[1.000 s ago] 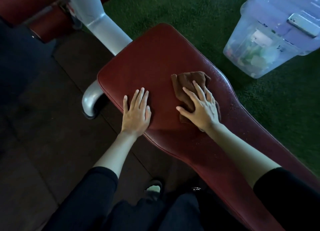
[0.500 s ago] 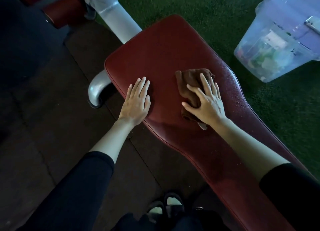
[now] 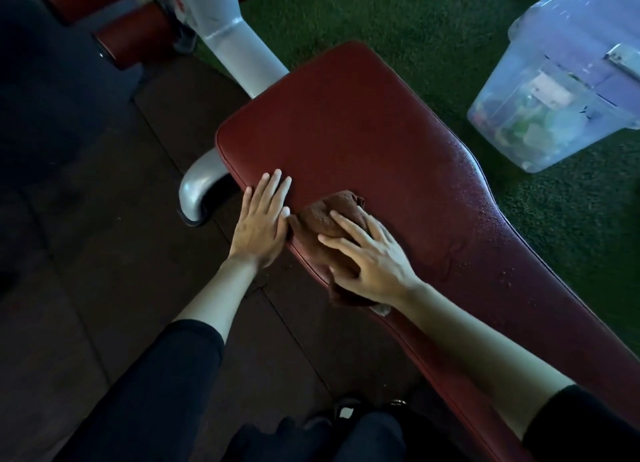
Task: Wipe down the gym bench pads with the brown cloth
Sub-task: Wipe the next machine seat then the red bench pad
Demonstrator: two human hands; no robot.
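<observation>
Your brown cloth (image 3: 327, 219) sits bunched at the near edge of the red bench pad (image 3: 363, 132), a corner hanging off. Your right hand (image 3: 375, 259) presses it down with fingers spread, and your left hand (image 3: 261, 221) lies flat just beside it, fingers together. Bunched like that, it may skim rather than wipe, or slip off the edge. The droplets (image 3: 485, 205) along the far side look untouched. Half a second ago the cloth lay mid-pad, apart from your left hand.

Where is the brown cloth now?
In the head view, the brown cloth lies bunched on the red bench pad, at its near edge, under the right hand, beside the left hand.
</observation>
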